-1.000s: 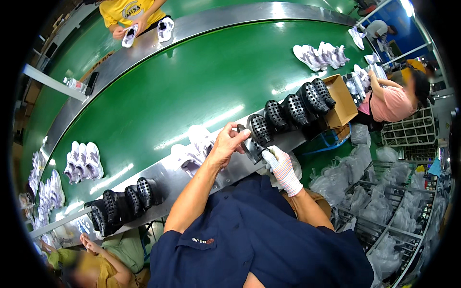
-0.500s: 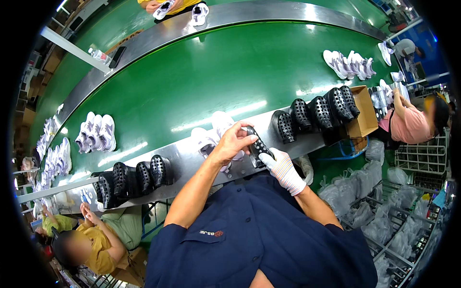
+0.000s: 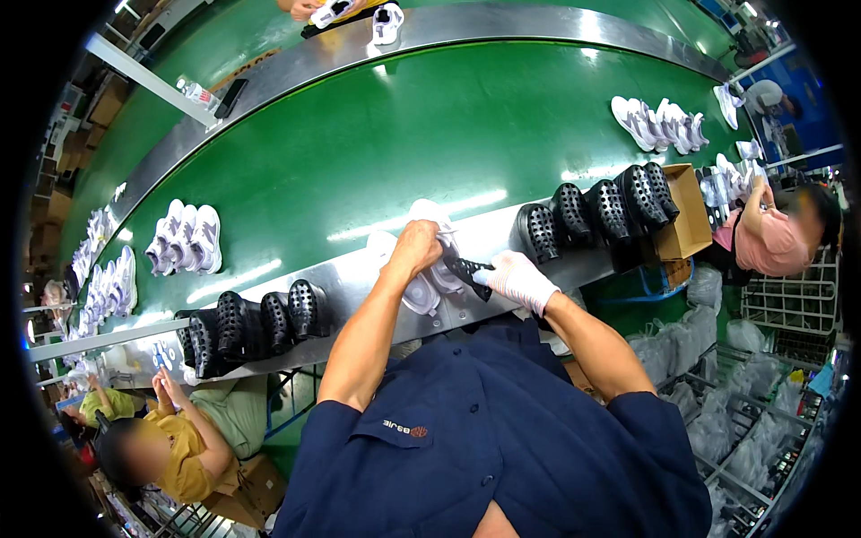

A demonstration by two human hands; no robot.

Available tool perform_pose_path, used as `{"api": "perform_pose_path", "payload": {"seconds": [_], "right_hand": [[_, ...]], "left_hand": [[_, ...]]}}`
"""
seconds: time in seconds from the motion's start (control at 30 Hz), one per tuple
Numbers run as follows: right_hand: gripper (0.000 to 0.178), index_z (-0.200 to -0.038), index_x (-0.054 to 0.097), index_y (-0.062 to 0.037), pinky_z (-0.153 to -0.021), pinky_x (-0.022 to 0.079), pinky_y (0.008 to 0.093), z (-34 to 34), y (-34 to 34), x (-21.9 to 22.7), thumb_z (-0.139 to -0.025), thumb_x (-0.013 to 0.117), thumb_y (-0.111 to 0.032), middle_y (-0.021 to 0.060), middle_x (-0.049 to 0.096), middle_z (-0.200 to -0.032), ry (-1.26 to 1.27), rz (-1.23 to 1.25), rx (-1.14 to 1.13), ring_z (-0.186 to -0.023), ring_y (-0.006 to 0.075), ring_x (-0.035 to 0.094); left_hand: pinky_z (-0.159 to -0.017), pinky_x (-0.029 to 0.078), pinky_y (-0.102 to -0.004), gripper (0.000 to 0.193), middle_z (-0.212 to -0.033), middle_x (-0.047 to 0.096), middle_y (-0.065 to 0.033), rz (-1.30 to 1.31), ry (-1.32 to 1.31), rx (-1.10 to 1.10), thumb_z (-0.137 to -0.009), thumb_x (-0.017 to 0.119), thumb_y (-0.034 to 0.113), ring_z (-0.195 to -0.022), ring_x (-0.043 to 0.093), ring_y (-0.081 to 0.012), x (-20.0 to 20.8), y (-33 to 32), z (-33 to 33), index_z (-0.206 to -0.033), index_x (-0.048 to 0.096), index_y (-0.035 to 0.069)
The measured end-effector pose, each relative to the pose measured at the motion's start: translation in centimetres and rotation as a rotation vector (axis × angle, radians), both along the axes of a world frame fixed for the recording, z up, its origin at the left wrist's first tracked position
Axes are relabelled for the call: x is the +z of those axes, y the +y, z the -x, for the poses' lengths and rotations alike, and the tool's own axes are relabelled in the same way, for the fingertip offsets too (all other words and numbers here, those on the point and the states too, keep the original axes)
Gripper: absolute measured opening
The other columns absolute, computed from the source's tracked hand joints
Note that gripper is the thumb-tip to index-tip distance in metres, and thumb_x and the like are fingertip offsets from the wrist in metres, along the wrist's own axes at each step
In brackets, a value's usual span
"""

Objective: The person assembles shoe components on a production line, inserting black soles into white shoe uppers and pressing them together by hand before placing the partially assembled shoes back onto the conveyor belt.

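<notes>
My bare left hand (image 3: 416, 246) is closed at the upper part of a white sneaker (image 3: 421, 294) on the metal ledge in front of me. In my right hand (image 3: 518, 280), which wears a striped knit glove, is the end of a black perforated shoe tree (image 3: 469, 271). Its other end points left, against the sneaker's opening; how far inside it reaches is hidden. Another white sneaker (image 3: 429, 212) lies just beyond my left hand, and part of one more (image 3: 380, 242) shows left of my wrist.
Black perforated shoe trees stand in rows left (image 3: 307, 309) and right (image 3: 570, 215) on the metal ledge (image 3: 354, 291). A cardboard box (image 3: 686, 211) is beyond the right row. White sneakers (image 3: 186, 238) sit on the green conveyor (image 3: 359, 143). Co-workers sit at both sides; another stands opposite.
My left hand has let go of the shoe tree and closed at the sneaker. My right hand now holds the shoe tree alone, turned with its end toward the sneaker.
</notes>
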State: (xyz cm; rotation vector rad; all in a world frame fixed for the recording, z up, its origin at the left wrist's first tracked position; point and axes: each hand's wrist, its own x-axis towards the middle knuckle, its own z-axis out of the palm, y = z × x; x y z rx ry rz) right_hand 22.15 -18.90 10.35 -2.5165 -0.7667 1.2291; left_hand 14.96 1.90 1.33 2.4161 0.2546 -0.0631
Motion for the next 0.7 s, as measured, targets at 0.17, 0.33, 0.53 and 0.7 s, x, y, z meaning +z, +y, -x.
{"api": "perform_pose_path", "payload": {"seconds": [0.17,0.33,0.53,0.7], "right_hand": [[0.041,-0.093,0.075,0.0008,-0.081,0.056,0.0458,1.4,2.0,-0.5,-0.091,0.059,-0.037,0.0259,0.071,-0.088,-0.295,0.044,0.147,-0.089,0.0393,0.071],[0.024,-0.090,0.076,-0.0012,-0.075,0.057,0.0484,4.1,3.6,-0.4,-0.085,0.057,-0.015,0.0238,0.073,-0.087,-0.322,0.040,0.186,-0.085,0.0396,0.073],[0.022,-0.096,0.073,-0.0007,-0.074,0.057,0.0500,4.5,4.7,0.1,-0.086,0.057,-0.012,0.0241,0.072,-0.088,-0.277,0.003,0.135,-0.084,0.0405,0.073],[0.022,-0.103,0.067,-0.0006,-0.071,0.056,0.0516,4.6,5.4,-2.6,-0.089,0.056,-0.013,0.0236,0.072,-0.090,-0.356,-0.104,0.048,-0.082,0.0413,0.072]], "left_hand": [[-0.083,0.054,-0.0510,0.027,-0.087,0.068,-0.0318,0.004,0.104,-0.023,-0.070,0.056,0.011,-0.088,0.067,-0.0483,-1.4,-0.1,-1.2,-0.084,0.072,-0.005],[-0.065,0.051,-0.0412,0.018,-0.076,0.070,-0.0196,0.403,0.298,0.265,-0.072,0.066,0.013,-0.069,0.066,-0.0302,-1.9,0.9,-1.0,-0.079,0.071,-0.003],[-0.063,0.043,-0.0343,0.009,-0.074,0.063,-0.0062,0.782,0.466,0.414,-0.074,0.069,0.003,-0.068,0.055,-0.0187,-1.7,2.7,-1.2,-0.083,0.069,-0.001],[-0.064,0.047,-0.0334,0.016,-0.075,0.067,-0.0070,0.713,0.321,0.314,-0.075,0.063,0.007,-0.070,0.059,-0.0170,-1.9,1.6,-0.4,-0.084,0.073,-0.001]]}}
